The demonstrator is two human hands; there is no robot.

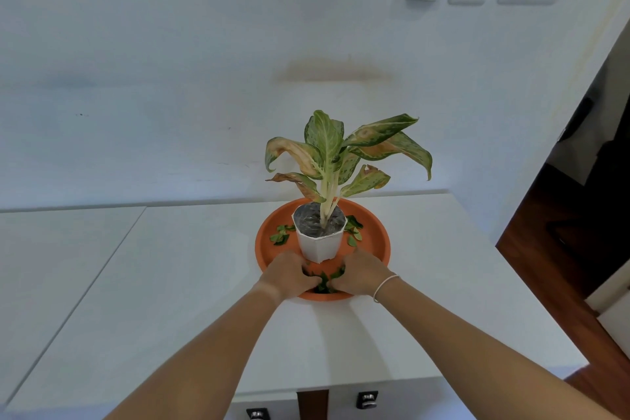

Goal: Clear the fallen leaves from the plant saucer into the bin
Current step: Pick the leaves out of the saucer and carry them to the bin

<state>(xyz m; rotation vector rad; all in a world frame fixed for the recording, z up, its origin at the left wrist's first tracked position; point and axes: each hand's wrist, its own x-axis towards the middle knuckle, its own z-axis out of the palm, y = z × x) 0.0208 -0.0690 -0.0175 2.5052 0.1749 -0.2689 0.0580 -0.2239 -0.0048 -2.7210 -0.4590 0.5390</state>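
Head view: left hand (pixel 289 274) and right hand (pixel 363 273) cupped around green leaves (pixel 325 280) at near rim of orange saucer (pixel 375 232), before white pot (pixel 318 242).

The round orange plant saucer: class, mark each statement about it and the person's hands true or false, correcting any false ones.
1. The white faceted pot stands in the round orange plant saucer. True.
2. Both hands are raised above the plant. False: the left hand and right hand rest in the saucer's near side, around small green leaves.
3. Loose leaves also lie beside the pot. True.
4. The right wrist is bare. False: it wears a thin pale bracelet.
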